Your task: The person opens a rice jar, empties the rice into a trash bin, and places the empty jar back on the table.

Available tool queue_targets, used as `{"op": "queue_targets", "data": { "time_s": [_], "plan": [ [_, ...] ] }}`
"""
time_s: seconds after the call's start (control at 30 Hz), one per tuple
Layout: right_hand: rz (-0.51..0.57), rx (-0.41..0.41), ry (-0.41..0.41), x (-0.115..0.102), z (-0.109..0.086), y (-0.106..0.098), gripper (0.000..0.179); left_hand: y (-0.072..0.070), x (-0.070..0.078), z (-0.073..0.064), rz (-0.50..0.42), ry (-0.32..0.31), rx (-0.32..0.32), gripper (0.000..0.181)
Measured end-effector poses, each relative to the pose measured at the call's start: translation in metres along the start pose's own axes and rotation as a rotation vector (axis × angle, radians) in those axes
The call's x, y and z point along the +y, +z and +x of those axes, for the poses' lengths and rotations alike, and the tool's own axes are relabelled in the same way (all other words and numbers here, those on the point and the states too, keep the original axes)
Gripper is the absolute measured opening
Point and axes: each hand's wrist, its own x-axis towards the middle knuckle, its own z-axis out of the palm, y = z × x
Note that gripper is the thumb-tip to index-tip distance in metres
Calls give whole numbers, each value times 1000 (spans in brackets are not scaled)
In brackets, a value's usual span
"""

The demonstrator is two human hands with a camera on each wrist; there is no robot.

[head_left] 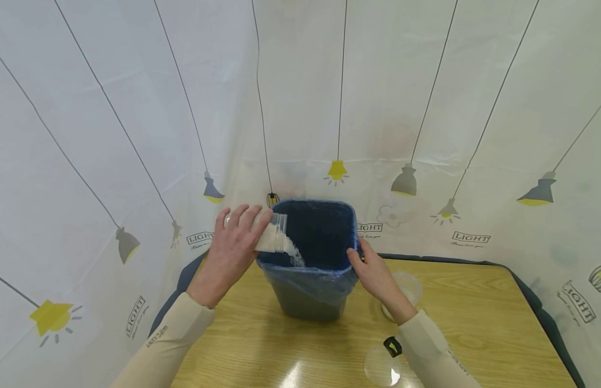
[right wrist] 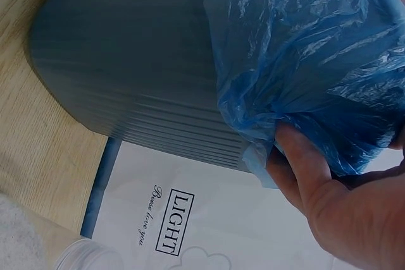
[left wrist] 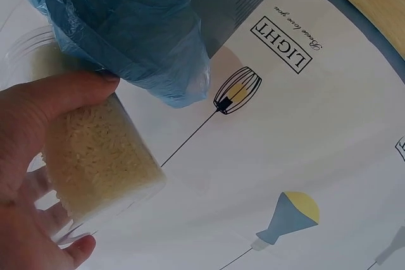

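My left hand (head_left: 234,242) grips a clear plastic jar (head_left: 277,237) tipped mouth-down toward a grey trash bin (head_left: 310,302). White rice (head_left: 294,253) streams from its mouth into the bin. In the left wrist view, plenty of rice (left wrist: 104,156) still shows through the jar wall, with my thumb across the side. A blue plastic bag (head_left: 324,283) lines the bin and folds over its rim. At the bin's right edge, my right hand (head_left: 375,269) holds the rim through the bag, thumb on the inner side. The right wrist view shows its fingers against the bunched bag (right wrist: 297,61).
A clear round container (head_left: 410,285) stands behind my right forearm on the wooden table (head_left: 475,307). Nearer lies a clear round disc (head_left: 380,366) beside a small black item (head_left: 392,346). White sheeting (head_left: 300,108) printed with lamps surrounds the table.
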Motion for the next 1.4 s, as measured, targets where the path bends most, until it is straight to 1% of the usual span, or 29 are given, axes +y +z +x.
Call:
{"op": "queue_targets", "data": {
  "time_s": [0.2, 0.43, 0.73, 0.97, 1.13, 1.4],
  "plan": [
    [8, -2, -3, -1, 0, 0, 65, 1, 0, -1, -9, -15, 8, 96],
    [10, -7, 6, -2, -1, -1, 65, 1, -1, -3, -16, -16, -5, 99],
    [1, -13, 18, -2, -1, -1, 68, 2, 0, -3, 11, 1, -8, 103],
    [4, -5, 10, -1, 0, 0, 65, 1, 0, -3, 11, 1, -1, 99],
    [-1, -3, 9, -1, 0, 0, 65, 2, 0, -3, 14, -1, -11, 97],
    [7, -5, 9, 0, 0, 0, 65, 2, -1, -3, 31, 6, -45, 101]
  ]
}}
